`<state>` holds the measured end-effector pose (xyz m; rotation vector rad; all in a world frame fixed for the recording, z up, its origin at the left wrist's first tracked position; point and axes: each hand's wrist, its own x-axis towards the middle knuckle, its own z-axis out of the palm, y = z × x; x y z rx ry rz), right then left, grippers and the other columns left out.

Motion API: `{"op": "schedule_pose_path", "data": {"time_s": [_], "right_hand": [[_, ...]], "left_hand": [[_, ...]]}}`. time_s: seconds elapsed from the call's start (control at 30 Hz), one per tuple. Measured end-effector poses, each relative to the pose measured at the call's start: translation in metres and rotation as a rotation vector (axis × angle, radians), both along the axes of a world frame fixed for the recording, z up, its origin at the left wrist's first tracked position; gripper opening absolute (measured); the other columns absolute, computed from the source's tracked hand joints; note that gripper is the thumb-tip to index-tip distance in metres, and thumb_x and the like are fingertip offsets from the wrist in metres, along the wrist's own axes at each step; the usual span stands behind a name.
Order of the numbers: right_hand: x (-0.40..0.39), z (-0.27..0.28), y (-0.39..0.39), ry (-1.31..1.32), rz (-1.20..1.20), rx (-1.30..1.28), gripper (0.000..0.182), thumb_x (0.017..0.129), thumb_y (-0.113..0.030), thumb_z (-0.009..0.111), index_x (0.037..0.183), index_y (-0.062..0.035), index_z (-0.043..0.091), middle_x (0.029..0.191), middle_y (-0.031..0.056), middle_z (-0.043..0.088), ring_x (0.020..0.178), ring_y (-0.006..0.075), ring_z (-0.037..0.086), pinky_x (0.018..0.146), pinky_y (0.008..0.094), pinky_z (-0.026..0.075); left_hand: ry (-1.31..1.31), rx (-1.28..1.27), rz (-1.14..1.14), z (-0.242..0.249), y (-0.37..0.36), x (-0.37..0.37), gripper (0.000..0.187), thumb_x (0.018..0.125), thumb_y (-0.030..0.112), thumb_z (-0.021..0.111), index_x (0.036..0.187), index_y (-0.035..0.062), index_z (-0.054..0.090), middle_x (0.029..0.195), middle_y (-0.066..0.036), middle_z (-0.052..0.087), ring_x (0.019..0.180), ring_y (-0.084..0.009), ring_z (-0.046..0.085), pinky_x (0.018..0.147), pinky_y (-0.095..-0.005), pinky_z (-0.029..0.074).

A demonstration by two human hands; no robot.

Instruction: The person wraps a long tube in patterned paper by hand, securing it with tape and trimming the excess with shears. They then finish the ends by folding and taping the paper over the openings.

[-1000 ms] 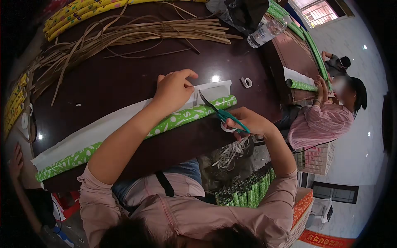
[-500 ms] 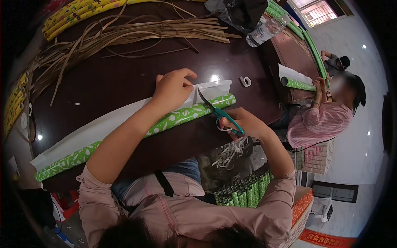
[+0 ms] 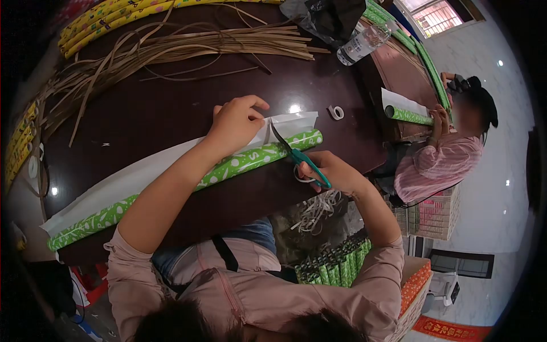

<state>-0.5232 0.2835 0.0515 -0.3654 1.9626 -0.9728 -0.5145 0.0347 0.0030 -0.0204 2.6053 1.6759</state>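
My right hand (image 3: 336, 172) grips a pair of scissors (image 3: 308, 166) by the teal handles. Their dark blades point up over a green patterned roll of wrapping paper (image 3: 250, 161), with the tip at the loose white edge (image 3: 159, 165). My left hand (image 3: 236, 121) is bent over that white edge, close to the blade tip. Its forefinger and thumb stand apart, and the other fingers are partly hidden. The roll lies slantwise along the front of the dark table (image 3: 188, 108). A small white tape roll (image 3: 336, 113) rests beyond the paper's right end.
Brown flat strips (image 3: 228, 45) and yellow patterned rolls (image 3: 125, 17) lie at the back. A plastic bottle (image 3: 364, 44) stands beside a black bag (image 3: 325, 17). On the right, another person (image 3: 439, 165) holds a green roll (image 3: 409, 115). White scraps (image 3: 316, 214) hang below the table edge.
The scissors and my right hand have shifted very slightly left. My left hand stays nearly where it was. The other person on the right leans a little forward.
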Motion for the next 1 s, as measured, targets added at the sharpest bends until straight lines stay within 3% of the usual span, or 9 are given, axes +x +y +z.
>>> {"op": "schedule_pose_path", "data": {"time_s": [0.67, 0.97, 1.0], "right_hand": [[0.000, 0.008, -0.006, -0.020, 0.022, 0.018, 0.061, 0.089, -0.059, 0.061, 0.090, 0.0020, 0.061, 0.068, 0.0008, 0.054, 0.053, 0.0097, 0.050, 0.049, 0.0258, 0.041], [-0.001, 0.000, 0.001, 0.055, -0.024, 0.021, 0.068, 0.090, -0.062, 0.056, 0.091, 0.0050, 0.061, 0.068, 0.0024, 0.054, 0.052, 0.0100, 0.051, 0.047, 0.0254, 0.041], [-0.003, 0.002, 0.002, 0.063, -0.065, -0.050, 0.069, 0.090, -0.063, 0.056, 0.092, 0.0055, 0.062, 0.070, 0.0035, 0.057, 0.052, 0.0103, 0.052, 0.048, 0.0252, 0.041]], "left_hand": [[0.012, 0.023, -0.009, -0.003, -0.001, -0.001, 0.029, 0.084, 0.003, 0.066, 0.113, 0.0031, 0.063, 0.096, -0.011, 0.074, 0.092, -0.0184, 0.070, 0.087, -0.0312, 0.050], [0.007, 0.022, -0.019, -0.002, -0.002, -0.001, 0.029, 0.084, 0.002, 0.065, 0.113, 0.0040, 0.063, 0.094, -0.010, 0.074, 0.088, -0.0175, 0.070, 0.084, -0.0309, 0.052], [0.003, 0.016, -0.016, -0.002, -0.001, -0.001, 0.030, 0.085, 0.003, 0.065, 0.114, 0.0052, 0.063, 0.094, -0.008, 0.074, 0.087, -0.0175, 0.070, 0.088, -0.0316, 0.049]]}}
